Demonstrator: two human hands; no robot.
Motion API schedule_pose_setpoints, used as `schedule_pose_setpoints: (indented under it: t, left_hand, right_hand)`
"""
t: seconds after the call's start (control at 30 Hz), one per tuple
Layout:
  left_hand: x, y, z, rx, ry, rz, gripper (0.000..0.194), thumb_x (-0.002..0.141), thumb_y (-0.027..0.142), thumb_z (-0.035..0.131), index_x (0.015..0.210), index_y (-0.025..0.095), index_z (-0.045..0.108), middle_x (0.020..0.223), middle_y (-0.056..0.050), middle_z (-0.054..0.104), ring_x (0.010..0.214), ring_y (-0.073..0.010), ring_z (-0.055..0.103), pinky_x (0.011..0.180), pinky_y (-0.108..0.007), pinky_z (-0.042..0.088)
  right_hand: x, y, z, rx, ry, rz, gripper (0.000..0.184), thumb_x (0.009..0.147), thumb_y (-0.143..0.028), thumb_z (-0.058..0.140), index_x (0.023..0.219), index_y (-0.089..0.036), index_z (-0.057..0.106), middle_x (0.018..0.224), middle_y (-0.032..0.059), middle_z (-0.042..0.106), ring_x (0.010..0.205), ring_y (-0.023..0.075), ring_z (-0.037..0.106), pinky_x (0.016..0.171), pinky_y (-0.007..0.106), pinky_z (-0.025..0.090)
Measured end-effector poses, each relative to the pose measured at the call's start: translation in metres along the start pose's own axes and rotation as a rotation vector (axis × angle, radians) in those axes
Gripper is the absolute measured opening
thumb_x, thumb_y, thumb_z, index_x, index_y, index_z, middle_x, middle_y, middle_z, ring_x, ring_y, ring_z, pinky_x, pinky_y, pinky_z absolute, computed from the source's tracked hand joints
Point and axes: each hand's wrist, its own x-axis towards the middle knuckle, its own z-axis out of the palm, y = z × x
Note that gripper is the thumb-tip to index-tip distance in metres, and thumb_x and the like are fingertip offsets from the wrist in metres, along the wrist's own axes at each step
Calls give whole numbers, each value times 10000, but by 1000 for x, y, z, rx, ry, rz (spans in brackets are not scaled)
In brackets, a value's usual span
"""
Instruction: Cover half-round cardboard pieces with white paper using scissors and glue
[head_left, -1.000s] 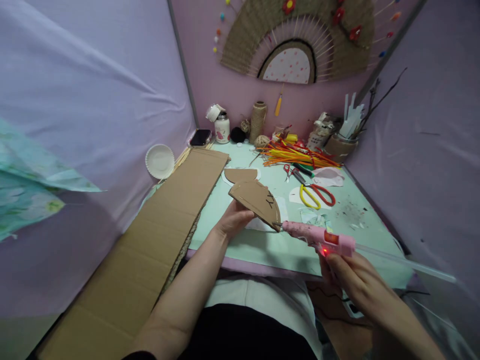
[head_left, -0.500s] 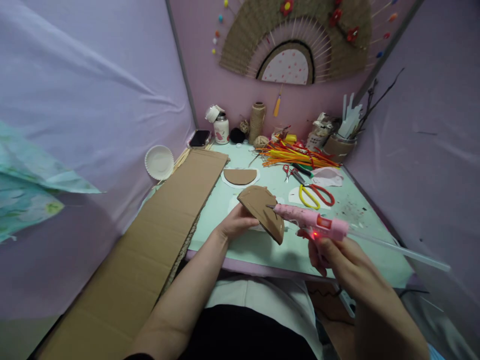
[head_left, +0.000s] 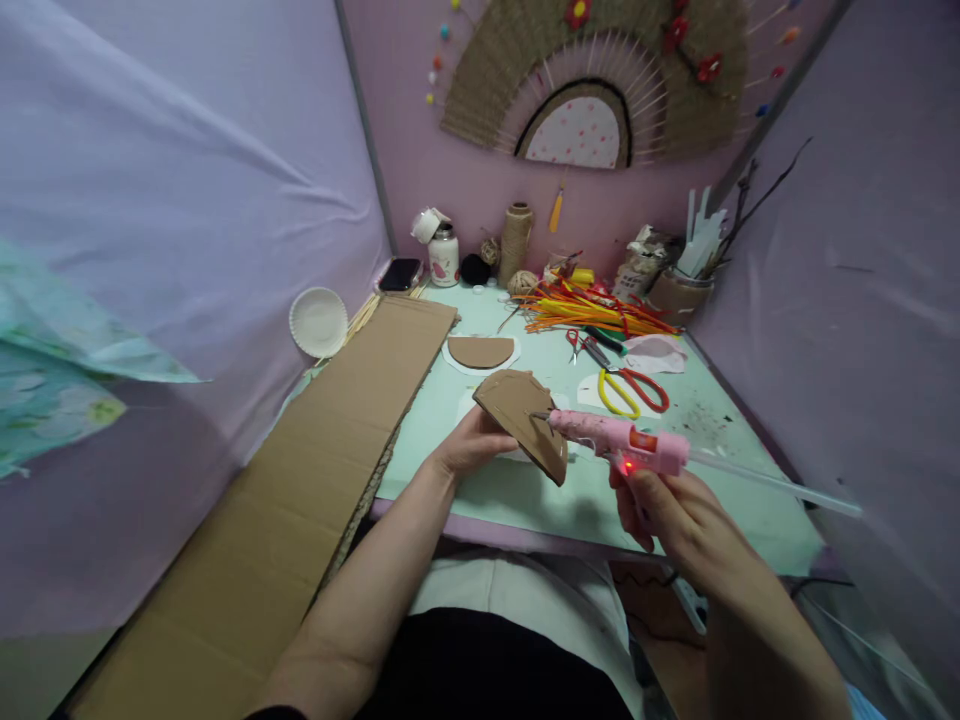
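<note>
My left hand (head_left: 480,440) grips a half-round piece of cardboard (head_left: 523,415) by its left edge, tilted above the table. Thin lines of glue run over the cardboard's face and along its rim. A pink hot glue gun (head_left: 619,438) is in my right hand (head_left: 660,505), its red light lit and a clear glue stick (head_left: 780,482) poking out of the back. The gun's nozzle is at the face of the cardboard; whether it touches, I cannot tell. Behind it, a smaller cardboard half-circle (head_left: 480,351) lies on white paper.
A long cardboard sheet (head_left: 330,450) covers the table's left side. Yellow-and-red-handled scissors (head_left: 634,392), small red scissors (head_left: 574,342) and orange strips (head_left: 592,308) lie behind the glue gun. Twine (head_left: 516,245), a white bottle (head_left: 443,258) and a phone (head_left: 400,275) stand or lie along the back.
The glue stick's rear end and the back of the gun have swung a little left. The cardboard half-circle stays almost in place in my left hand.
</note>
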Motion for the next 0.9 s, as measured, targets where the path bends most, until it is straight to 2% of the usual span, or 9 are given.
schedule_pose_setpoints:
  t: [0.2, 0.4, 0.57, 0.8, 0.9]
  left_hand:
    - [1, -4, -4, -36, -36, 43, 780, 664, 244, 844, 1377, 291, 532, 1387, -87, 586, 1277, -304, 541, 1108, -488, 376]
    - [1, -5, -4, -33, 14, 37, 798, 643, 272, 857, 1372, 252, 533, 1439, -121, 535, 1325, -337, 493, 1117, -516, 360]
    - [1, -4, -3, -31, 30, 30, 790, 635, 277, 859, 1359, 247, 543, 1415, -120, 561, 1310, -331, 509, 1122, -518, 352]
    - [2, -3, -1, -8, 61, 27, 817, 608, 282, 872, 1353, 237, 541, 1435, -138, 537, 1346, -354, 467, 1110, -522, 363]
    - [3, -3, -1, -3, 53, 29, 786, 617, 277, 859, 1340, 249, 552, 1414, -117, 557, 1337, -353, 476, 1105, -531, 367]
  right_hand:
    - [-4, -4, -7, -84, -18, -11, 591, 885, -661, 329, 515, -241, 518, 463, 30, 529, 456, 165, 499, 458, 287, 419]
    - [-9, -3, -14, -149, 44, -70, 497, 886, -576, 390, 523, -248, 477, 485, 12, 528, 471, 164, 503, 473, 275, 449]
    - [-14, -7, -20, -115, -9, -88, 486, 900, -522, 390, 501, -257, 470, 440, -6, 499, 438, 164, 497, 438, 266, 448]
    - [-19, -9, -25, -127, -8, -87, 435, 907, -525, 404, 629, -246, 591, 469, -5, 554, 447, 178, 522, 461, 281, 479]
    - [-21, -8, -26, -164, 22, -102, 467, 912, -542, 390, 610, -246, 588, 468, 0, 564, 448, 178, 532, 466, 282, 492]
